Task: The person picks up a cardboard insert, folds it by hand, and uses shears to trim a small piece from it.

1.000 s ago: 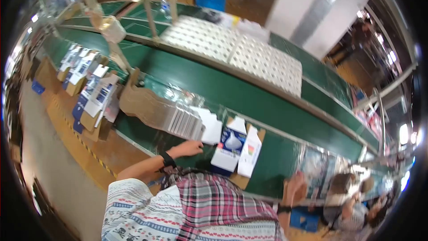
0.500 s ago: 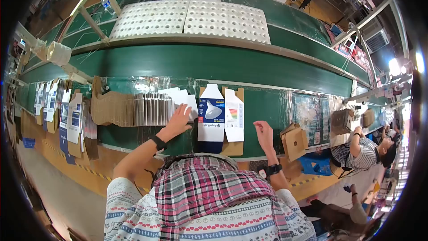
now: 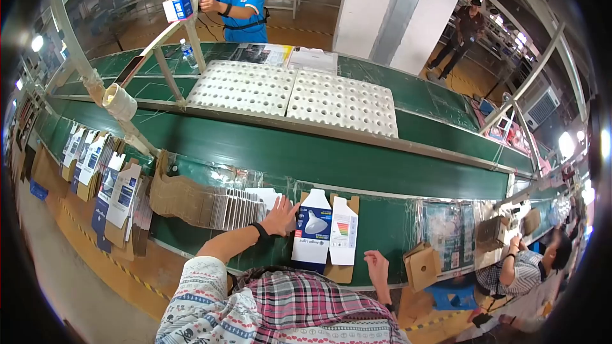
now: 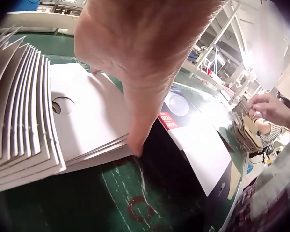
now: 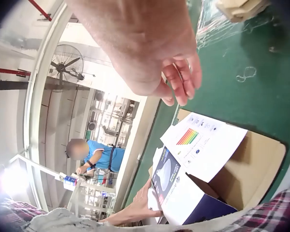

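In the head view, my left hand (image 3: 279,218) lies with fingers spread over the right end of a row of folded cartons (image 3: 239,209). The left wrist view shows that hand (image 4: 135,58) across white flaps (image 4: 87,111), its thumb at their near corner. Just right of it lie a blue-and-white printed carton (image 3: 312,229) with a lamp picture and a carton with a coloured chart (image 3: 343,230), side by side. My right hand (image 3: 377,267) hovers right of them; in the right wrist view this hand (image 5: 145,48) has loosely bent fingers holding nothing.
More cartons (image 3: 118,197) stand at the left. White perforated trays (image 3: 344,103) lie beyond the green belt (image 3: 306,153). A brown box (image 3: 422,266) sits at the right, near a seated person. Someone in a blue shirt (image 3: 245,9) stands across the line.
The head view has swung between frames. My left hand has shifted right along the row's white end, closer to the printed carton. My right hand has come left, nearer the chart carton.
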### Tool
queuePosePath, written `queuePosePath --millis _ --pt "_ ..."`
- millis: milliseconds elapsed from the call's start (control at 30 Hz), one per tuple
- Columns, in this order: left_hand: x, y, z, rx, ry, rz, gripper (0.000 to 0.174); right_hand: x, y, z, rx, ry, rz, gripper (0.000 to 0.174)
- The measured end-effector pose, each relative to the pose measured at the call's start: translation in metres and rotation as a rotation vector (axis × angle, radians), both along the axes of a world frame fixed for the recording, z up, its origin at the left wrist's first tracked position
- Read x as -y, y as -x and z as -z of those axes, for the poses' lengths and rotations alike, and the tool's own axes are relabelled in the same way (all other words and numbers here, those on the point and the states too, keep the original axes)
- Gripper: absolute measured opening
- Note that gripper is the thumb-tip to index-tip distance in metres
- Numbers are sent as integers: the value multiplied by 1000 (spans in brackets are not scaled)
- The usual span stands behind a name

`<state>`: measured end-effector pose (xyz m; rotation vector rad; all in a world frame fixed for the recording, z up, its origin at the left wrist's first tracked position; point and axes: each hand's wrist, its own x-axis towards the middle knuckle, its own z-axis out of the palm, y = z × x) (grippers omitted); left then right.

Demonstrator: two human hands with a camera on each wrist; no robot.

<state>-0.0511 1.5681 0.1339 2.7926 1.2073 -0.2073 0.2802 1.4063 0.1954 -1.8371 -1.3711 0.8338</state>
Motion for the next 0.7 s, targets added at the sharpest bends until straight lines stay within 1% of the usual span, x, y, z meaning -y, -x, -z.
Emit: queuePosePath --millis 200,300,600,700 --pt "2 4 8 31 -44 -4 122 -11 16 -4 -23 24 -23 13" --pt "0 2 6 6 -2 -2 121 -11 18 0 -20 29 -31 13" --pt "3 12 22 132 -67 53 108 -3 18 5 33 58 -49 14" --pt "0 10 21 77 -20 45 105 0 18 10 31 37 -47 13"
